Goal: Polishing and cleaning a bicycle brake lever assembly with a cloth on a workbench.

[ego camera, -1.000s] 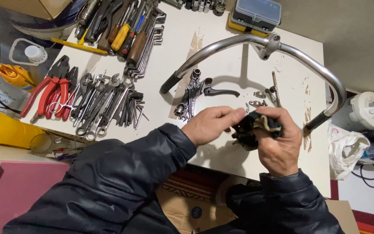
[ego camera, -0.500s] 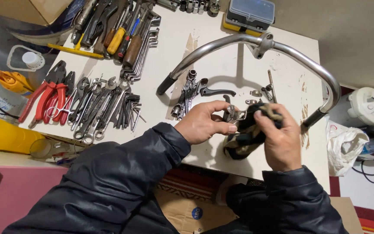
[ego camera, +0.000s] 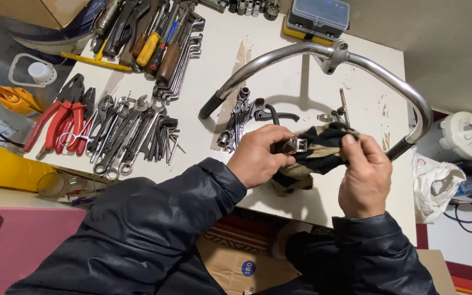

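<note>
From the head view, the left hand [ego camera: 259, 161] pinched a small metal clamp [ego camera: 296, 145] against a dark rag [ego camera: 315, 154] that the right hand [ego camera: 364, 177] gripped, both held above the white tabletop [ego camera: 279, 82]; a loose pinch could have dropped it among the wrenches [ego camera: 236, 117]

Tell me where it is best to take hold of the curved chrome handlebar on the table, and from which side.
Probably grip the chrome handlebar on its bare left bend, coming from above. That stretch of tube is smooth and free, while the clamp fitting sits at the top and the loose wrenches and the left hand and right hand crowd the space inside the curve.
</note>
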